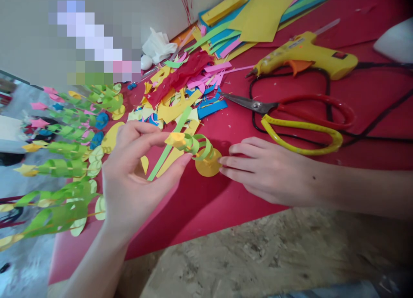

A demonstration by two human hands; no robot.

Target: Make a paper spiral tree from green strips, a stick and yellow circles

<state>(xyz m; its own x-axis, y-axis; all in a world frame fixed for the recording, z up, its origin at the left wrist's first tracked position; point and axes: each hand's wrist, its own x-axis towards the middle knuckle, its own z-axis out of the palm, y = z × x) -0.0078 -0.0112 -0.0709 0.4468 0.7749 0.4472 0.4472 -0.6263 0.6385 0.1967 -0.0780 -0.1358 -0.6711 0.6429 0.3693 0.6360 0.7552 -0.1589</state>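
Note:
My left hand pinches the top of a small paper spiral tree, between thumb and index finger. The tree has a yellow star tip, a curled green paper strip and a round yellow paper base. From the right, my right hand meets the base's edge with its fingertips drawn together; its thumb is hidden. Behind the tree, a straight green paper strip and yellow paper lie on the red table. Scissors with one red and one yellow handle lie just beyond my right hand.
A yellow glue gun with a black cord lies at the back right. Paper scraps and coloured sheets cover the back of the red table. Several finished green spiral trees stand along the left edge.

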